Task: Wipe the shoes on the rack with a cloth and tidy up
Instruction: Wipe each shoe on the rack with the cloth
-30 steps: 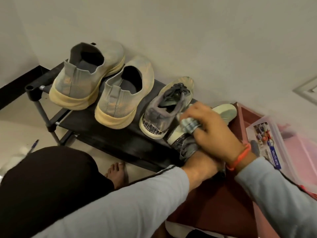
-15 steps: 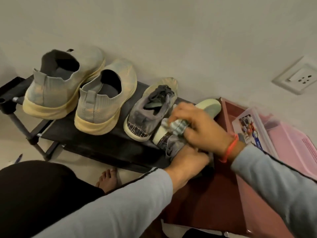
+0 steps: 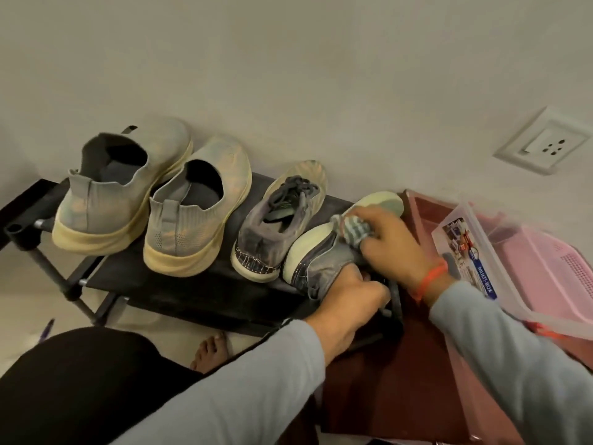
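Rack unchanged; right hand slid cloth toeward, left hand still gripping shoe.

Black rack — four shoes on top: two knit slip-ons, two grey lace-ups.

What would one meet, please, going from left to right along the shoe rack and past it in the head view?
First slip-on shoe → second slip-on shoe → laced grey sneaker → tilted sneaker being wiped with the striped cloth → clear plastic box → pink basket.
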